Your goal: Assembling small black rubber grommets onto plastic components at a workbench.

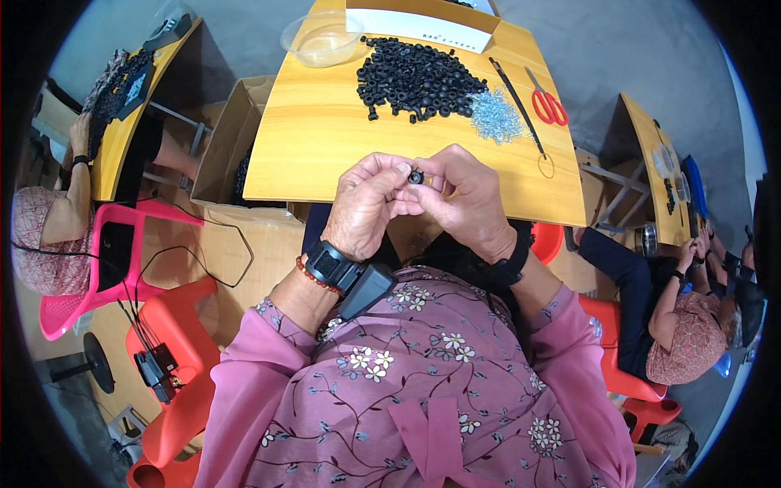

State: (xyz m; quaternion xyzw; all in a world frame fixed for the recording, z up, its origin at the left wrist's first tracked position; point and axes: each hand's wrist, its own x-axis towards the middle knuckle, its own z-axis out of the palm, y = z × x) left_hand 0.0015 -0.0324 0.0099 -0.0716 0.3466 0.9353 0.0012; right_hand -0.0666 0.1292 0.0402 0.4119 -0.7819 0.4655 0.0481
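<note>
Just in front of the table's near edge, my left hand (368, 199) and my right hand (465, 195) meet. Between their fingertips they pinch a small round black part (416, 176) with a hole in its middle; fingers cover some of it. Both hands are closed on it. Beyond them on the yellow table (317, 154) lies a heap of small black ring-like parts (419, 77). Against its right side sits a pile of small silvery metal pieces (496, 116), too fine to make out singly.
Red-handled scissors (550, 107) and a thin black stick with a wire loop (518, 106) lie at the right. A clear plastic bowl (324, 45) and white box (419, 31) stand at the back. A cardboard box (232, 154) is left of the table. Other people work both sides.
</note>
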